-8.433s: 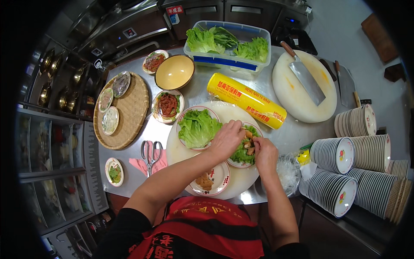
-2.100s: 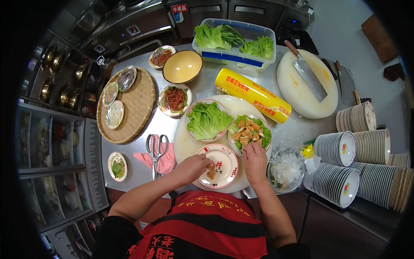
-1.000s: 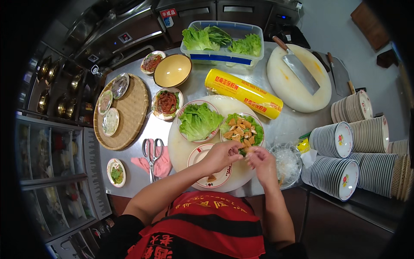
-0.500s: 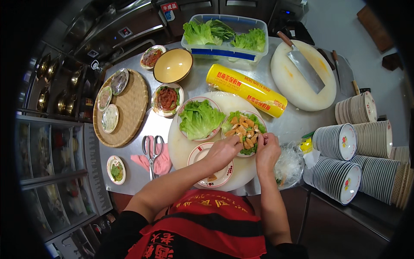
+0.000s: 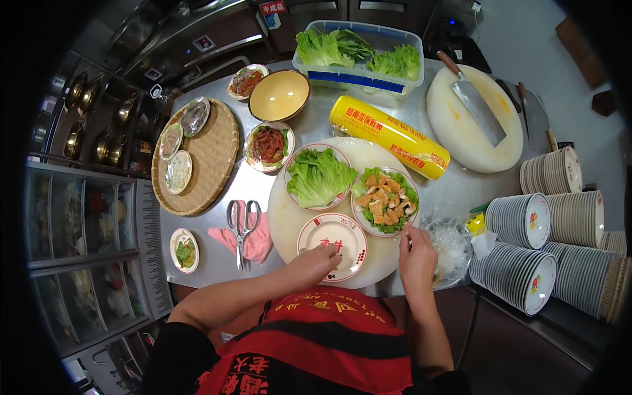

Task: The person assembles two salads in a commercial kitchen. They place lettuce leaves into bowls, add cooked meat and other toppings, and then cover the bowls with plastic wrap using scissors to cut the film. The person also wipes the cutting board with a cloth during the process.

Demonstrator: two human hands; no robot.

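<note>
Steel table [image 5: 428,205] covered with prep items; round board [image 5: 454,125] set at far right, cleaver [image 5: 479,108] laid on it; second round board [image 5: 283,218] placed at centre, three plates borne by it; woven tray [image 5: 214,148] placed at left, small wrapped dishes [image 5: 178,172] held on it; clear bin [image 5: 361,82] with greens set at the back; yellow film roll [image 5: 390,137] laid aslant between bin and centre board; yellow bowl [image 5: 280,97] stood left of the roll; lettuce plate [image 5: 291,192] set left of chunk plate [image 5: 370,228]; near plate [image 5: 334,230] set below both; left hand [image 5: 313,266] held over near plate's lower-left part, fingers curled down, fingertips hidden, grip cannot be told; right hand [image 5: 417,257] held at chunk plate's lower-right rim, fingers bent, thumb and index close together, anything pinched cannot be told; scissors [image 5: 241,237] laid on pink cloth [image 5: 259,240]; brown chunks [image 5: 387,197] heaped on lettuce in chunk plate.
</note>
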